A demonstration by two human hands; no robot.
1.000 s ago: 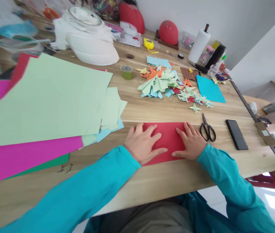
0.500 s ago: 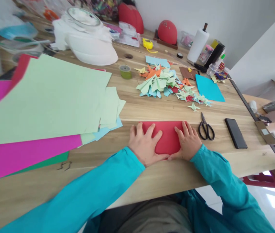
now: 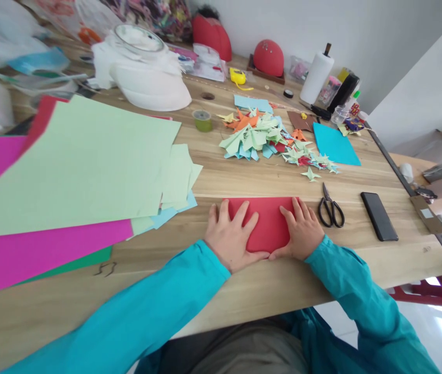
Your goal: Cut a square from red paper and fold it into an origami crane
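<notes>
A folded red paper sheet (image 3: 269, 223) lies flat on the wooden table (image 3: 267, 291) in front of me. My left hand (image 3: 233, 237) rests flat on its left part, fingers spread and open. My right hand (image 3: 302, 231) presses flat on its right part, fingers stretched out. The two thumbs almost meet at the sheet's near edge. Both arms wear teal sleeves.
Black scissors (image 3: 330, 209) and a dark phone (image 3: 378, 223) lie right of the red sheet. A pile of small folded paper shapes (image 3: 271, 140) and a blue sheet (image 3: 335, 144) sit beyond. Large green and pink sheets (image 3: 72, 166) fan out on the left. A white bowl-like object (image 3: 148, 78) stands far back.
Both hands have slid a little toward me along the red sheet, and the thumbs have come together at its near edge. The sheet stays in place.
</notes>
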